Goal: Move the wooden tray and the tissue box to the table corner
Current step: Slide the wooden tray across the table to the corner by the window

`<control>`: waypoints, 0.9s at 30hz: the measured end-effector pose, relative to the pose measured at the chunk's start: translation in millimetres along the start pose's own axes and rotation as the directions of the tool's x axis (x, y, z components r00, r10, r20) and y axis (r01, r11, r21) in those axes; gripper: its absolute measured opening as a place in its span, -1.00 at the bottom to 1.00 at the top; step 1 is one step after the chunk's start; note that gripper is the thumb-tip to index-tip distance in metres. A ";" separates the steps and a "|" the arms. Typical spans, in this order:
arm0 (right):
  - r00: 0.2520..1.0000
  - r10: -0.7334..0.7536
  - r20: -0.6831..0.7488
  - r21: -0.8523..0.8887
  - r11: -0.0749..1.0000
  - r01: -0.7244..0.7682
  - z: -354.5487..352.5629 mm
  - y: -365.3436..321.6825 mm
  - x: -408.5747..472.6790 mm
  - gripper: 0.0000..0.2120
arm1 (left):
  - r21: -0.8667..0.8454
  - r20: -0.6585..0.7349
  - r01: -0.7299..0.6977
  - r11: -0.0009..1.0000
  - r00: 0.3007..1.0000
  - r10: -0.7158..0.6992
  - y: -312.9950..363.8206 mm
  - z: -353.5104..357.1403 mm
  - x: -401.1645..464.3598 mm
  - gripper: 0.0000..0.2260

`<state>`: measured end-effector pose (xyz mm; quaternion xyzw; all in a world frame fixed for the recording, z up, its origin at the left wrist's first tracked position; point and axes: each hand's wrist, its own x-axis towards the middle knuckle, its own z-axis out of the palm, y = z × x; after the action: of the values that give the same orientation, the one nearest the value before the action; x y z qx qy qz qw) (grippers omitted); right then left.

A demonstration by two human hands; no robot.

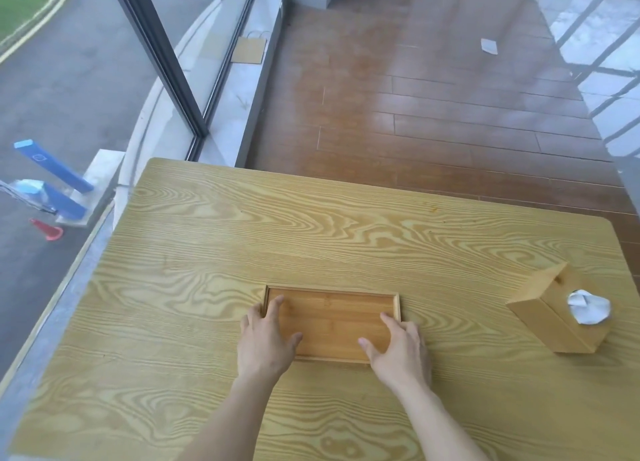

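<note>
A shallow rectangular wooden tray [332, 316] lies flat near the middle of the light wood-grain table [311, 232]. My left hand [266, 339] rests over the tray's left edge, fingers spread on its rim and floor. My right hand [398, 349] covers the tray's near right corner, fingers spread inside it. Both hands touch the tray, and it sits on the table. A wooden tissue box [550, 318] with a white tissue [588, 306] sticking out stands apart at the right edge of the table.
The table's left side runs along a glass window wall with a dark frame [162, 62]. Beyond the far edge is brown wooden floor [433, 114] with a scrap of paper [489, 45]. A paper bag [249, 50] lies on the window ledge.
</note>
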<state>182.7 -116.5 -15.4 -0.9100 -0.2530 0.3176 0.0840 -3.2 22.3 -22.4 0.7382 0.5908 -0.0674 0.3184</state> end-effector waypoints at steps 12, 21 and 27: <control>0.983 -0.184 -0.004 -0.099 0.978 0.182 24.7 -81.2 -4.3 -0.43 | -0.141 -0.152 0.095 0.985 0.981 -0.117 -64.7 -44.0 3.3 -0.34; 0.890 -0.446 0.091 -0.201 0.868 0.455 59.9 -193.0 -2.7 -0.44 | -0.352 -0.297 0.280 0.893 0.872 -0.390 -146.6 -79.9 -10.8 -0.45; 0.779 -0.608 0.154 -0.250 0.739 0.626 84.6 -284.0 -3.4 -0.48 | -0.487 -0.316 0.355 0.798 0.780 -0.540 -189.7 -94.8 -23.2 -0.51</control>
<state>12.4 124.7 9.1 -0.7666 -0.5857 0.2596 0.0433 -209.9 73.9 -10.7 0.4863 0.8092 0.1480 0.2946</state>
